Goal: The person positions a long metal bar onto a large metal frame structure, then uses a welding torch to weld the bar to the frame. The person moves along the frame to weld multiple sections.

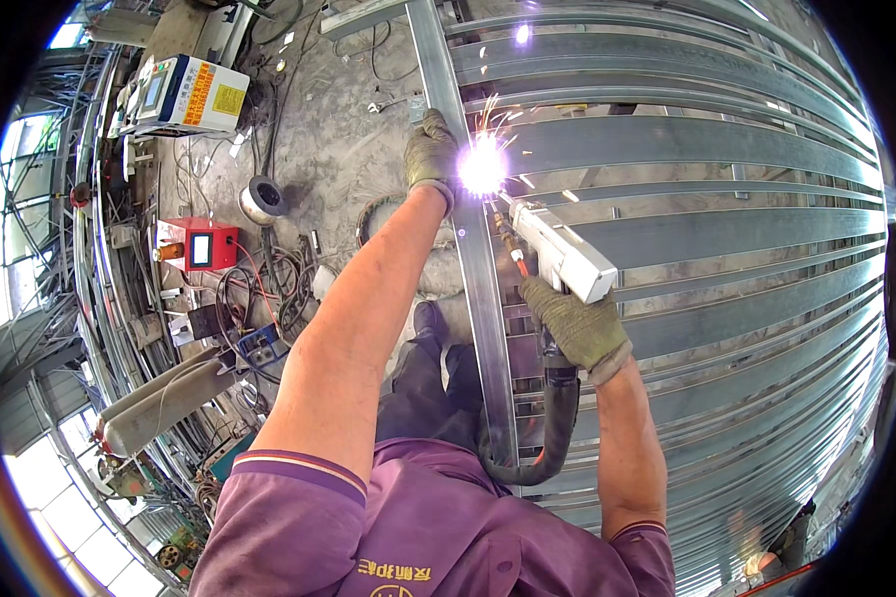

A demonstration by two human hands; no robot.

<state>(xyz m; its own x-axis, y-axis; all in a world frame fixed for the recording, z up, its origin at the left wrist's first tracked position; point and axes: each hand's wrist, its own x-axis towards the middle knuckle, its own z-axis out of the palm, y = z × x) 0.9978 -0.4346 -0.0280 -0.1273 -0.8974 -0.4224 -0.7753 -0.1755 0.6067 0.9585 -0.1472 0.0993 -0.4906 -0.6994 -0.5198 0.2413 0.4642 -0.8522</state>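
Note:
My right hand point(575, 323), in a grey-green work glove, is closed round the grip of a white handheld welding gun point(560, 247). A thin wire guide point(510, 239) runs along the gun's side toward its tip. A bright white-violet arc point(483, 169) glares there and throws sparks upward, hiding the joint beneath. My left hand point(431, 154), gloved too, closes on the long steel rail point(481, 284) just left of the arc. At its fingertips is a small grey block point(416, 107); whether they touch it I cannot tell. A thick black hose point(558, 423) hangs from the gun.
Parallel steel slats point(707, 239) stretch right from the rail. On the left stand a white control box point(187, 95), a red machine point(197, 245), a wire spool point(263, 200) and a gas cylinder point(159, 403). Cables point(259, 284) tangle across the concrete floor. An adjustable wrench point(381, 104) lies farther off.

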